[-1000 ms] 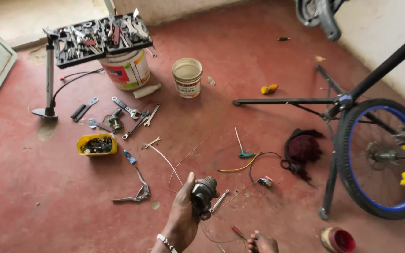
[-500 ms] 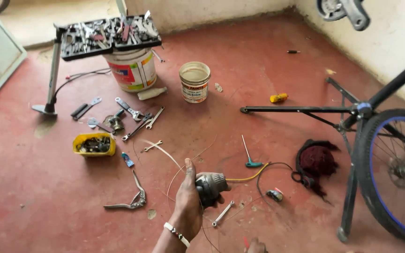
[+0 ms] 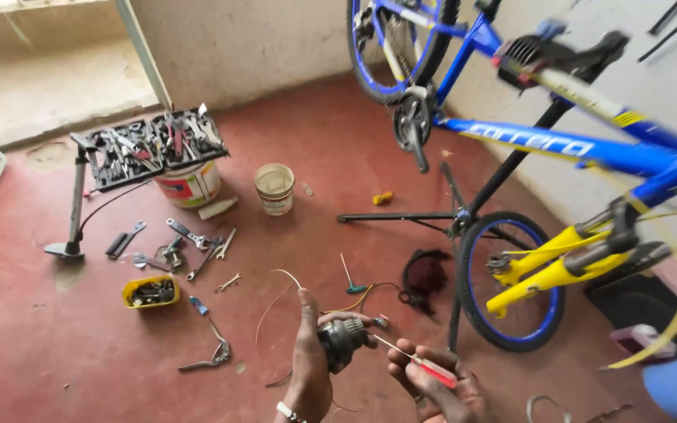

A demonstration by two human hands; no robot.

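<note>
Gripping shifter (image 3: 342,341) — left hand (image 3: 309,368).

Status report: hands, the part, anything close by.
Left hand grips grey cylindrical metal bicycle part. Right hand holds red-handled screwdriver, tip at the part. Blue bicycle wheel close by on the right.

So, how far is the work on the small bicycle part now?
Already done: the grey part is off the blue bicycle, which sits on a black stand, and tools lie spread on the red floor. In hand: the left hand grips the part while the right hand puts a red-handled screwdriver to it. Left: the part is still not on the bicycle.
</note>
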